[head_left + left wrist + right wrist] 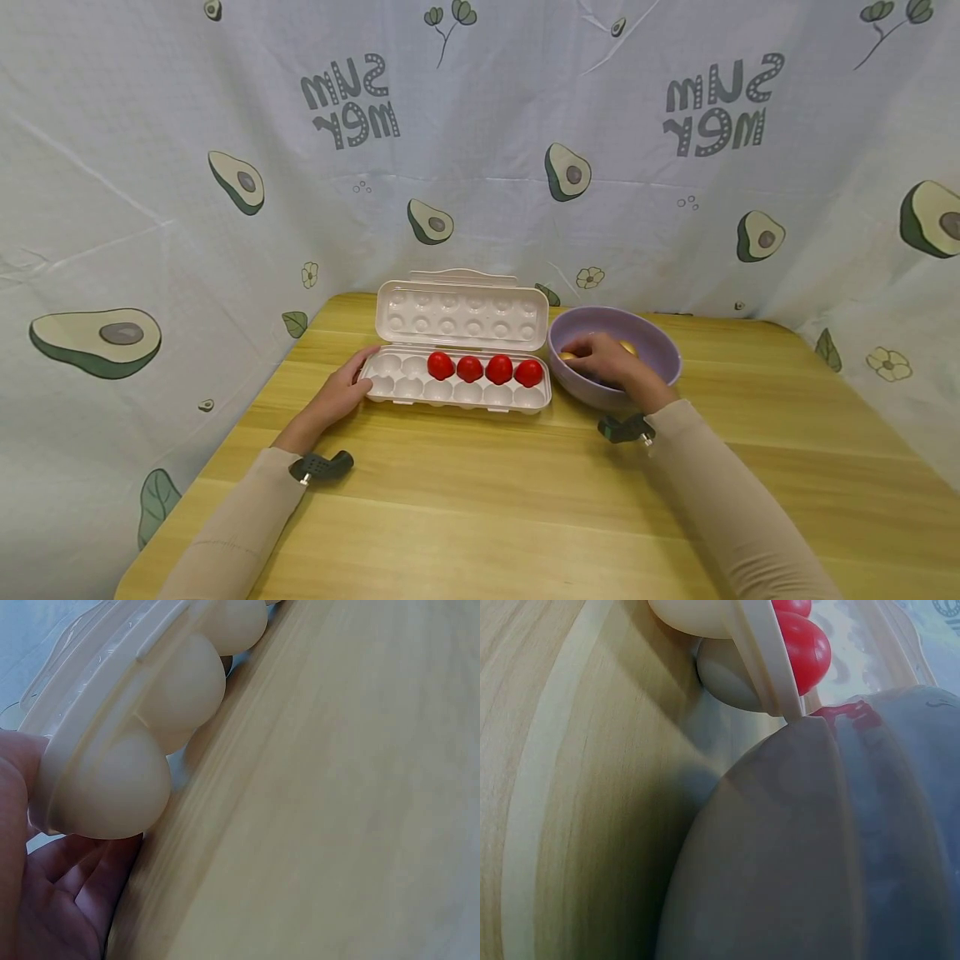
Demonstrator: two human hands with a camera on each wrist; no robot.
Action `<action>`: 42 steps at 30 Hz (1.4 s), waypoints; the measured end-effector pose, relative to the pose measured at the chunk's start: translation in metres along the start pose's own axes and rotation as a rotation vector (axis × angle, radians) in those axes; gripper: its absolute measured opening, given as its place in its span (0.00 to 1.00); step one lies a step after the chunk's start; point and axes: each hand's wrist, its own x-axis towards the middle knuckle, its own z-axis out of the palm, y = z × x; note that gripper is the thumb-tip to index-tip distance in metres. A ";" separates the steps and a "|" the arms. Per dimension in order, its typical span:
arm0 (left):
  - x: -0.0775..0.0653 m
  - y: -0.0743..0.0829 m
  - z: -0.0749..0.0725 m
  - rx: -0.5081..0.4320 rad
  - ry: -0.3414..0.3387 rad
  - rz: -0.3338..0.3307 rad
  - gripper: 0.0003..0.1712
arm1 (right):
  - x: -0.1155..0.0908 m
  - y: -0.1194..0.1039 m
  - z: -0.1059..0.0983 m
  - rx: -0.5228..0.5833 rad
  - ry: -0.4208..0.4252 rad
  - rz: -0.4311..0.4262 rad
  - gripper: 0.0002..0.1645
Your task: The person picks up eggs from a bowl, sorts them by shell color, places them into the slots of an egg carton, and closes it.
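Pale pink plastic makes the long egg box (438,390), which sits with its lid up near the back left corner of the wooden table (480,508). The person's left hand (339,393) grips the box's left end: the thumb presses the rim by the front left corner, and the other fingers bend round and under the end cup. Four shiny red balls (498,368) sit in the back row of cups, in a line up to the box's right edge, well apart from the left fingers.

Just to the right, near the table's back edge, stands a round purple bowl (664,354) with smooth sides. The right hand (609,360) reaches down into it over its front edge. One small yellow ball (567,356) is right at those fingertips, by the bowl's left side. I cannot tell if the fingers pinch it or only touch it. A second yellow ball (628,347) lies behind the hand, toward the bowl's back edge. A pale cloth (495,179) with avocado pictures hangs past the table's back edge.
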 end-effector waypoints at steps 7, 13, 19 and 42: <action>-0.003 0.007 -0.001 -0.011 -0.008 -0.011 0.33 | -0.001 0.000 0.001 -0.024 0.004 -0.036 0.13; -0.001 0.001 0.001 -0.006 -0.006 -0.004 0.33 | -0.002 0.001 0.001 -0.035 0.009 -0.031 0.12; -0.001 0.002 0.001 -0.007 -0.008 0.005 0.34 | -0.002 0.000 0.001 -0.049 0.026 -0.046 0.12; -0.001 0.000 0.000 -0.006 -0.005 0.000 0.33 | -0.002 -0.002 -0.001 0.161 0.104 0.013 0.22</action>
